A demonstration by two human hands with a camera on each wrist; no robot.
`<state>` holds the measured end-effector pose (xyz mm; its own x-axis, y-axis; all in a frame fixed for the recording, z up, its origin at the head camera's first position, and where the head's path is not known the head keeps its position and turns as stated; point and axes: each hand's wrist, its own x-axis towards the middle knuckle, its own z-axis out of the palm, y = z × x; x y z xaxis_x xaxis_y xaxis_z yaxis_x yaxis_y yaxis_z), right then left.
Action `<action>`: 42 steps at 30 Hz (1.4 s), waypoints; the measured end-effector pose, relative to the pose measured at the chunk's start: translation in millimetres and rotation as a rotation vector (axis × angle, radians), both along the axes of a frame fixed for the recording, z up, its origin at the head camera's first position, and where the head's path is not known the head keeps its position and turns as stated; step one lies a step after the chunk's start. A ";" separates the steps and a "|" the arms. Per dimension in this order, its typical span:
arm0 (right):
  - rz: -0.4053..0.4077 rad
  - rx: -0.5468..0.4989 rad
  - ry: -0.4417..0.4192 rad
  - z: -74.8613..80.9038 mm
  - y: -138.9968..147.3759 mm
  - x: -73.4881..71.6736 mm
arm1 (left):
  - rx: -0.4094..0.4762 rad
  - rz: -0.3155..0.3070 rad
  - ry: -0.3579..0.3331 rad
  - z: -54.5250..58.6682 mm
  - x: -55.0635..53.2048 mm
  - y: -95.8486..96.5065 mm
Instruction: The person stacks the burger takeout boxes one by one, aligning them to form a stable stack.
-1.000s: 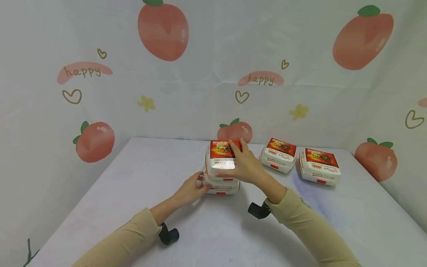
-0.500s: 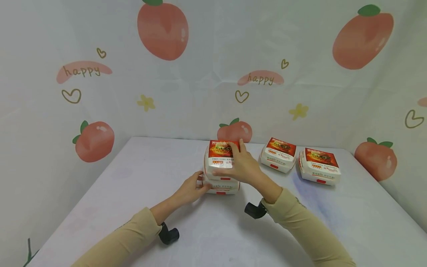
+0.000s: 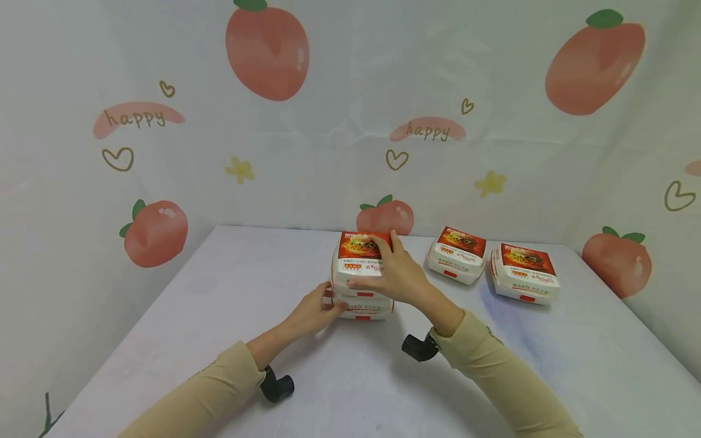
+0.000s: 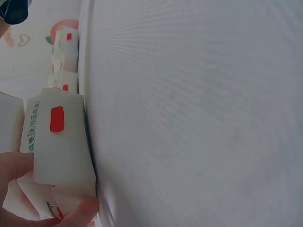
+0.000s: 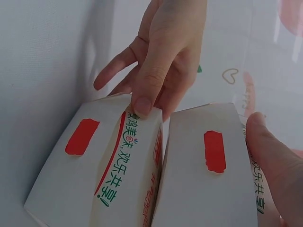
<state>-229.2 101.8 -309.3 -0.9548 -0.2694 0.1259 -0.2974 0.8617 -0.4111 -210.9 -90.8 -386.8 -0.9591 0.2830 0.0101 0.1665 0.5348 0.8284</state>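
Note:
Two white paper burger boxes are stacked near the back middle of the table. The upper burger box [image 3: 353,271] has a red burger picture on its lid; my right hand [image 3: 408,277] grips it, thumb at the front and fingers over the far right side. Under it, the lower burger box [image 3: 366,309] rests on the table. My left hand [image 3: 310,314] holds that box by its left front corner, thumb on the front. The right wrist view shows the upper box [image 5: 199,175] right against the lower box [image 5: 85,175], with red tabs on both fronts.
Two more burger boxes stand to the right, one farther back [image 3: 456,255] and one at its right [image 3: 524,274]. Behind the white table [image 3: 339,377] hangs a fruit-printed curtain [image 3: 306,152]. Black camera mounts [image 3: 278,386] hang below both wrists.
The upper box has shifted slightly left and settled a little lower over the lower box, the right hand moving with it. The left hand and the lower box stay in place.

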 end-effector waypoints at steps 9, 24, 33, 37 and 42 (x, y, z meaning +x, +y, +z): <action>0.006 -0.009 -0.006 -1.5 1.7 -1.5 | -0.010 -0.008 0.004 0.0 0.3 -0.4; 0.016 -0.015 -0.001 -1.0 1.6 -1.7 | -0.005 0.018 -0.010 -1.2 -1.6 -0.7; 0.010 -0.011 0.014 5.3 5.7 0.6 | -0.070 0.032 0.029 10.7 -0.9 -7.5; -0.001 -0.042 0.027 10.6 12.7 1.8 | -0.059 0.022 0.057 19.8 -1.2 -10.0; 0.002 -0.097 0.053 14.9 26.7 2.7 | -0.054 0.021 0.086 27.8 -2.7 -10.5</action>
